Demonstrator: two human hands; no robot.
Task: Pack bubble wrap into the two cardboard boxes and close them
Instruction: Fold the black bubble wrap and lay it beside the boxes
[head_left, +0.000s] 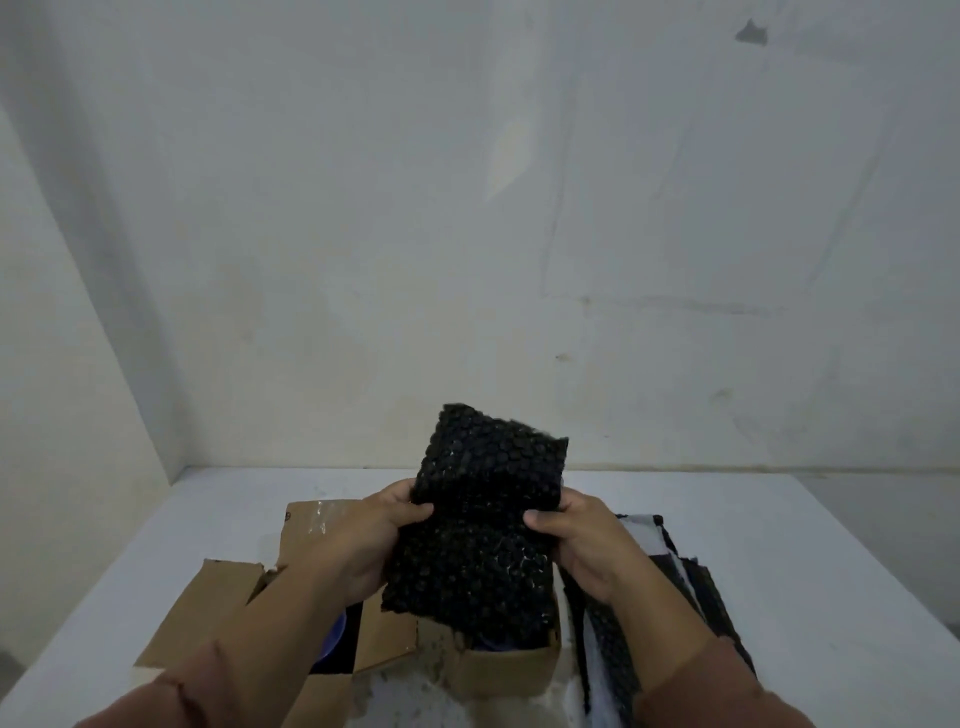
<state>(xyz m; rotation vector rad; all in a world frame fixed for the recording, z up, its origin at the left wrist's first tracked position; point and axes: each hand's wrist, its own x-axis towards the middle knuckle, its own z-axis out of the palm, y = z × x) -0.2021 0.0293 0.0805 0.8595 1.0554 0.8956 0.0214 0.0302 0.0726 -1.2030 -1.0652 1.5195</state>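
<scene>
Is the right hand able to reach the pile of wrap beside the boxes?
Probably not yet: the right hand grips the black bubble wrap sheet. The pile lies uncovered just below it, so releasing should suffice.

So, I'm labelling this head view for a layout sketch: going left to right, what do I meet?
Open cardboard box → left hand → black bubble wrap sheet, held by both hands → right hand → pile of wrap sheets on the table.

Black bubble wrap sheet (480, 525), upright above one cardboard box (511, 667), second box (205, 610) open at left, flaps splayed
</scene>
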